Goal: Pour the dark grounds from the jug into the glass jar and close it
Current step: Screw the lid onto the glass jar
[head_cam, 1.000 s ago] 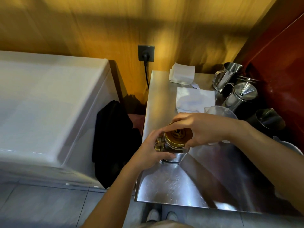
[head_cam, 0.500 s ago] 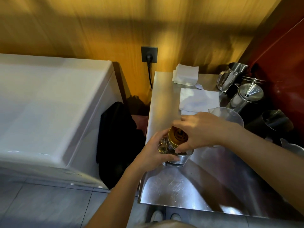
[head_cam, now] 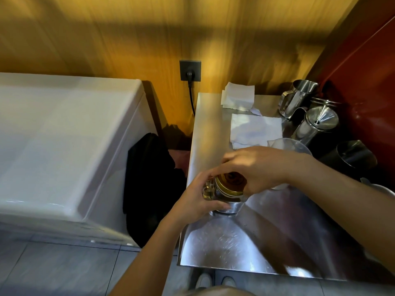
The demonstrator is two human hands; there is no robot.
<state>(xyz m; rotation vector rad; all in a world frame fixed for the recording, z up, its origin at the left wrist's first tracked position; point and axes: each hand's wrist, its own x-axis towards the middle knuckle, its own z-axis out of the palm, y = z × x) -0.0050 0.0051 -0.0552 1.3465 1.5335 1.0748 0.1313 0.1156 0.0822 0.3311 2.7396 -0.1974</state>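
Observation:
A glass jar (head_cam: pixel 232 207) with a handle stands near the left edge of the steel counter (head_cam: pixel 224 246). A gold lid (head_cam: pixel 229 186) sits on its mouth, tilted slightly toward me, with dark brown showing in its middle. My left hand (head_cam: pixel 198 199) wraps the jar's side and handle from the left. My right hand (head_cam: pixel 256 167) reaches over from the right, fingers curled around the lid's rim. A clear plastic jug (head_cam: pixel 292 144) stands just behind my right hand, mostly hidden by it.
White paper napkins (head_cam: pixel 255 130) lie at the back of the counter. Steel pitchers (head_cam: pixel 298 97) and a lidded steel pot (head_cam: pixel 316 122) crowd the back right by a red wall. A white chest appliance (head_cam: pixel 64 146) stands left, with a black bag (head_cam: pixel 149 176) in the gap.
My right hand has turned on the lid, its fingers shifting round the rim. The lid now covers the jar's mouth more squarely. My left hand keeps the jar in place.

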